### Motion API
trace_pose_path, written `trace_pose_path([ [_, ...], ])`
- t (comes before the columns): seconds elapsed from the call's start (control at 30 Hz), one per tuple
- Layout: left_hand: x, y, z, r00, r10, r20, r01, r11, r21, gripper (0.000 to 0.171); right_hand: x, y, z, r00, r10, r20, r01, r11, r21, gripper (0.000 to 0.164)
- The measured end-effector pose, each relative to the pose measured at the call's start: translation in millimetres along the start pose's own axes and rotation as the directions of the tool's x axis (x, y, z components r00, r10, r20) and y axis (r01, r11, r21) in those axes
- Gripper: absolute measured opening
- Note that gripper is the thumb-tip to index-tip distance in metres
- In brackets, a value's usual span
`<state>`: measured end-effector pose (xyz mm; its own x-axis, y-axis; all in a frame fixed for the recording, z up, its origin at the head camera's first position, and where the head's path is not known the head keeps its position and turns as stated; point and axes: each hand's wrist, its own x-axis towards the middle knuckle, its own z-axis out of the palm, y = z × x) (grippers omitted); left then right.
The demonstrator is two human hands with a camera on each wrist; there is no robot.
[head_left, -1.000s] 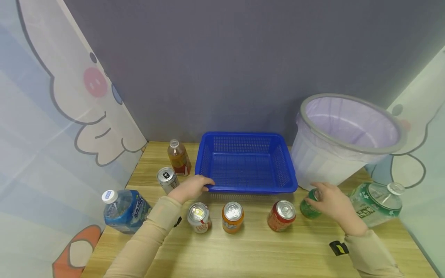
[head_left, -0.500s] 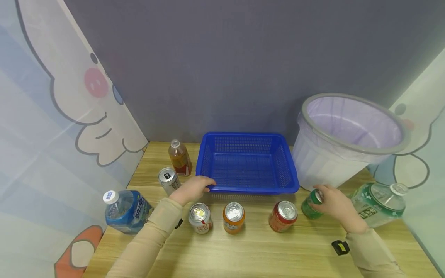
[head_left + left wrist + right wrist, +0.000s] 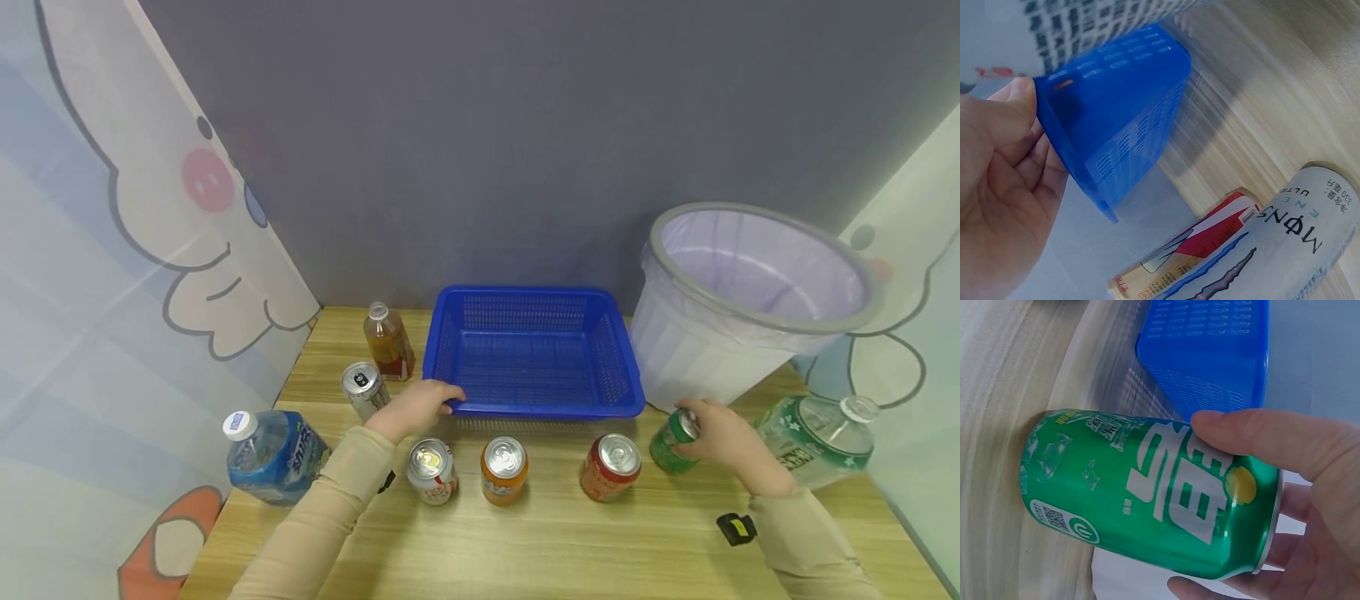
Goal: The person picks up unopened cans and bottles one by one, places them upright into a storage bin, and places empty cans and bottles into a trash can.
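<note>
Wooden table (image 3: 555, 546), grey wall (image 3: 495, 150), blue basket (image 3: 525, 362)

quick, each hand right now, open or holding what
Left hand: holding the blue basket by its rim.
Right hand: holding the green can near its top.

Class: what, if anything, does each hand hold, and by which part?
Left hand: the blue basket, by the rim at its near-left corner. Right hand: the green can, around its upper part.
</note>
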<state>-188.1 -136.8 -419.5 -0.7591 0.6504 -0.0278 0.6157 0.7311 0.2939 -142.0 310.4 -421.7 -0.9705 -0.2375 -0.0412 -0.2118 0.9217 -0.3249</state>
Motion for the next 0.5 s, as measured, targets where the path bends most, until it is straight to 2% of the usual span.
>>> trace_pose_path([
  [0.5, -1.3, 0.4, 0.5, 1.0, 0.012, 0.001, -0.012, 1.0, 0.002, 0.025, 2.2, 3.2, 2.3, 1.0, -0.012, 0.009, 0.011, 0.999, 0.04, 0.069],
])
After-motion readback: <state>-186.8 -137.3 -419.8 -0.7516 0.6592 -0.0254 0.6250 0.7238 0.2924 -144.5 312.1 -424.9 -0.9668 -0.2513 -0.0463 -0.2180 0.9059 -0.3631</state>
